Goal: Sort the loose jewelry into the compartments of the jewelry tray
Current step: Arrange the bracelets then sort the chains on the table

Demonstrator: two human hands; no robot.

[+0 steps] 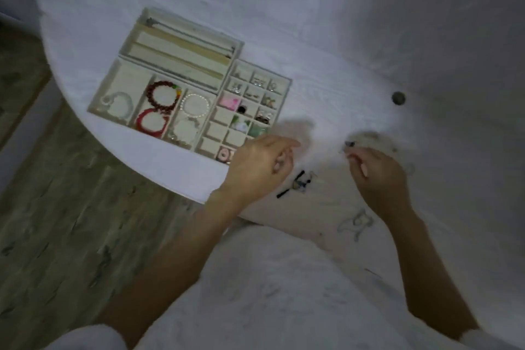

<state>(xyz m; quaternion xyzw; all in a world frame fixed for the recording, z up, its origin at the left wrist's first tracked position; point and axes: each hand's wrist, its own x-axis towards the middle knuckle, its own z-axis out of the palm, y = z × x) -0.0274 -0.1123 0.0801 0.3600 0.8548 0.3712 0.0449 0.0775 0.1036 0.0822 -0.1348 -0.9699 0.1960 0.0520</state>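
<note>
Your jewelry tray [181, 45] sits on the white table [341, 37], toward its left edge, and it is made of three beige sections. The far section has long narrow channels running left to right, with thin chains lying along them. The near-left section holds bracelets in wide compartments: a pale translucent bangle [118, 102] at the left, a dark red beaded bracelet [162, 95] above a bright red one [149, 122] in the middle, and a white pearl bracelet [196, 105] above another pale one at the right. The right section is a grid of small squares; several hold tiny pieces too blurred to name, one holds something pink [228, 102], two hold green items, and a pink ring-shaped piece [224, 154] lies in the nearest corner cell.

Loose on the table between your hands lies a black-handled piece [294, 183], its long axis running diagonally from near-left to far-right. A pale clear item [355, 221] lies nearer you, to the right.

Your left hand [260, 167] hovers palm-down over the tray's near-right corner, fingers loosely curled, with nothing visible in it. Your right hand [377, 176] reaches forward with its fingertips pinching a small dark piece [349, 145], beside a blurred heap of jewelry [372, 136]
</note>
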